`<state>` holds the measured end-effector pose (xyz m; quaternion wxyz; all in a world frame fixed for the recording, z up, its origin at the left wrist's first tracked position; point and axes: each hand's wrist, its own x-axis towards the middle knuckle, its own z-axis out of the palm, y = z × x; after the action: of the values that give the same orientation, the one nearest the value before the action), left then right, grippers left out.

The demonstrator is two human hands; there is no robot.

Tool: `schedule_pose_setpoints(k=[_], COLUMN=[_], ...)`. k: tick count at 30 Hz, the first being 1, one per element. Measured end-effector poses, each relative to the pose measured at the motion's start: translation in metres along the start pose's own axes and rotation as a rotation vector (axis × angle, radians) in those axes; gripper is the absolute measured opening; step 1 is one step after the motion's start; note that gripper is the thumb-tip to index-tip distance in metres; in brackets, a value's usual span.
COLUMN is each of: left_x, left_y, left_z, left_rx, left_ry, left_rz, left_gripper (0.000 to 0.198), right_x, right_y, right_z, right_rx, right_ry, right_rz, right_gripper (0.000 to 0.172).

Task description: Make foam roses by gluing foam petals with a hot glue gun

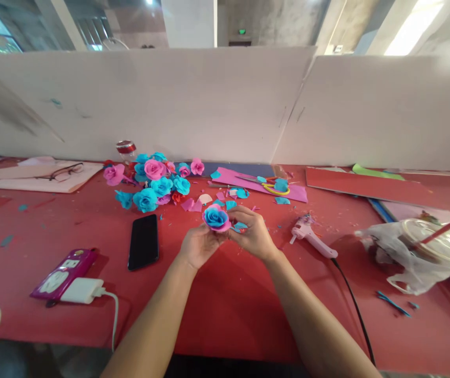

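Between my hands, over the middle of the red table, is a paper rose (216,218) with a blue centre and pink outer petals. My left hand (201,245) grips it from below, fingers closed around its base. On the rose's right side my right hand (252,231) has thumb and fingers at the edge of the petals, pinched together there. Just beyond lie cut paper petals (205,199) in blue, pink and pale tones. A bunch of finished paper roses (154,181) in blue, pink and red stands behind to the left.
A black phone (143,242) and a power strip (65,275) with a white charger (82,290) lie left. Yellow-handled scissors (275,188) rest on pink paper (298,193). To the right are a pink glue gun (313,239) with its cord and a bagged drink cup (437,247).
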<state>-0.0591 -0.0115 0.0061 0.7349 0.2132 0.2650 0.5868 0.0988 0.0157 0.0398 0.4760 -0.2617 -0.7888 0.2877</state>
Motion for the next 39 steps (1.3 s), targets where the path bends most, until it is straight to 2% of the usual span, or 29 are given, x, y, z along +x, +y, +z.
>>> schedule_pose_setpoints(k=[3,5,10,14,22,26,30,36,39], left_x=[0.0057,0.0074,0.0055,0.0035,0.0033,0.0049,0.0062,0.0043,0.0028], left_y=[-0.0020,-0.0032,-0.0032,-0.0029,-0.0079,-0.0079,-0.0062,-0.0009,0.0002], left_z=[-0.0001,-0.0023,-0.0035,0.0004,0.0018,0.0025,0.0028,0.0025,0.0045], left_rx=[0.063,0.111,0.200,0.216,0.097,0.094,0.109,0.238,0.259], left_ry=[0.012,0.019,0.016,0.059,0.066,0.123,0.163,0.122,0.146], left_rz=[0.206,0.262,0.242,0.213,0.214,0.252,0.299,0.340,0.369], left_gripper=[0.017,0.021,0.027,0.024,0.017,0.017,0.018,0.019,0.022], right_x=[-0.0007,-0.0011,-0.0018,-0.0040,-0.0068,-0.0050,-0.0044,-0.0070,-0.0085], right_y=[0.0046,0.0047,0.0020,0.0031,0.0023,0.0030,0.0051,0.0061,0.0047], right_z=[-0.0011,-0.0011,0.0004,0.0018,0.0067,0.0079,0.0052,0.0017,0.0032], right_rx=[-0.063,-0.084,-0.084,-0.090,-0.308,-0.277,-0.262,-0.526,-0.614], right_ry=[0.048,0.053,0.076,0.106,0.129,0.150,0.084,0.073,0.065], right_rz=[0.045,0.072,0.085,0.091,-0.080,-0.143,-0.165,-0.345,-0.426], right_gripper=[0.013,0.011,0.007,0.006,0.017,0.015,0.017,0.019,0.019])
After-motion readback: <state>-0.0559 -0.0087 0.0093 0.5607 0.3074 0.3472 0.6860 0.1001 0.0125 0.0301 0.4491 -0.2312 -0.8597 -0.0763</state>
